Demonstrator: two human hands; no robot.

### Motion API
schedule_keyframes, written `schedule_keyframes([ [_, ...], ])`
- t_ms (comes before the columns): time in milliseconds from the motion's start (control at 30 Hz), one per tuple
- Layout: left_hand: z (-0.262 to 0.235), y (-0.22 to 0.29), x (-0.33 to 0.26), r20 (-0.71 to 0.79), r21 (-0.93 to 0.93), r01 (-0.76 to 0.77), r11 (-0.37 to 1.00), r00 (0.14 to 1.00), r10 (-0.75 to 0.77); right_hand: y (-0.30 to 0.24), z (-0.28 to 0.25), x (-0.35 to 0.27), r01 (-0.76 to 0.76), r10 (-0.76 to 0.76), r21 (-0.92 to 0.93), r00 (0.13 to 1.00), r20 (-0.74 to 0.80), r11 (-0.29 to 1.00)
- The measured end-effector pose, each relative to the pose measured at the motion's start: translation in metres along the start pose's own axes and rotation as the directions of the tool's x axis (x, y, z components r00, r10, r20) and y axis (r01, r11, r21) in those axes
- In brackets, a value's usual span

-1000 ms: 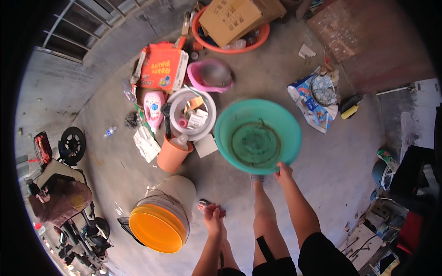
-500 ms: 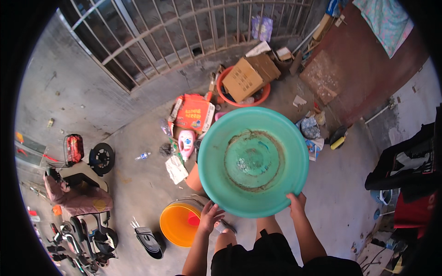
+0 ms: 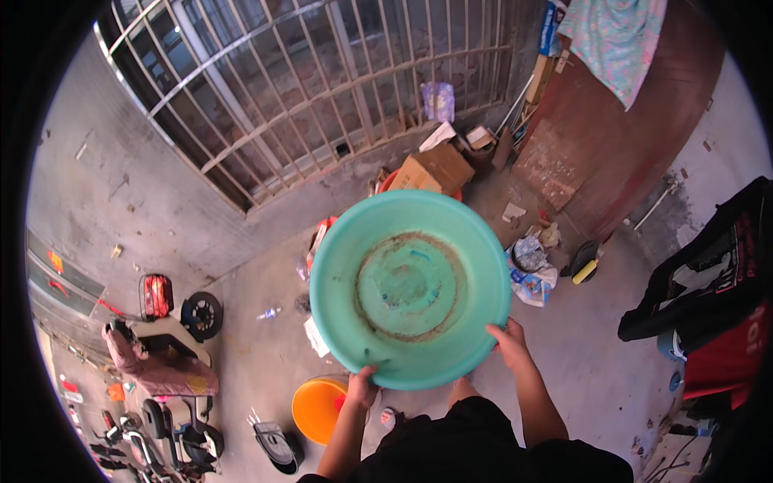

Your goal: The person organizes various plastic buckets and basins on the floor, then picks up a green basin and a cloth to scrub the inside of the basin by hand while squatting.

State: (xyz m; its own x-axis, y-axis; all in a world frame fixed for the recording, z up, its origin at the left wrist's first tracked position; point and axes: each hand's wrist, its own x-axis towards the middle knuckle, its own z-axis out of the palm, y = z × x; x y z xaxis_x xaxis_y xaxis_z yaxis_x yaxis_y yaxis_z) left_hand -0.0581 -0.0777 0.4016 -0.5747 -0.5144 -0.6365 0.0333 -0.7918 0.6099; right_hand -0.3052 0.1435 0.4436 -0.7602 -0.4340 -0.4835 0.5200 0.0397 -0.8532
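Observation:
A large round green basin (image 3: 411,282) is held out in front of me, its inside facing up. A brown ring of dirt marks its bottom, and dark specks show near the near-left wall. My left hand (image 3: 362,388) grips the near-left rim, thumb over the edge and fingers mostly hidden beneath. At the near-right rim, my right hand (image 3: 508,341) is closed on the edge too. An orange bucket (image 3: 317,412) stands on the floor just below my left hand, with something red partly visible in it.
Beyond the basin, a cardboard box (image 3: 441,167) sits in an orange-red tub by the barred window (image 3: 306,97). A black dustpan-like container (image 3: 275,447) lies left of the bucket. Parked scooters (image 3: 173,370) line the left. Dark bags (image 3: 708,266) hang at right.
The basin has shifted left in view and now covers the red carton and pink bottle. My left thumb now rests over the rim. The view takes in more of the window.

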Motion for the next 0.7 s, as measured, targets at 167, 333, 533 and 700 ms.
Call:
schedule_keyframes([
  [167,0.022,-0.013,-0.007,-0.068,0.050,-0.056,0.997,0.996,0.060,-0.019,-0.043,0.020,0.299,-0.295,-0.022,0.922,-0.249,0.954],
  [333,0.057,-0.030,-0.013,-0.102,0.128,-0.119,0.985,0.986,0.132,-0.038,-0.092,0.009,0.534,-0.577,-0.218,0.760,-0.299,0.817],
  [533,0.095,-0.037,-0.041,0.086,0.191,-0.076,0.979,0.994,0.061,-0.049,-0.102,-0.065,0.635,-0.739,-0.381,0.605,-0.296,0.672],
  [700,0.111,-0.062,-0.045,0.222,0.173,-0.002,0.985,0.974,-0.037,-0.068,-0.121,-0.152,0.475,-0.803,-0.698,0.542,-0.248,0.536],
])
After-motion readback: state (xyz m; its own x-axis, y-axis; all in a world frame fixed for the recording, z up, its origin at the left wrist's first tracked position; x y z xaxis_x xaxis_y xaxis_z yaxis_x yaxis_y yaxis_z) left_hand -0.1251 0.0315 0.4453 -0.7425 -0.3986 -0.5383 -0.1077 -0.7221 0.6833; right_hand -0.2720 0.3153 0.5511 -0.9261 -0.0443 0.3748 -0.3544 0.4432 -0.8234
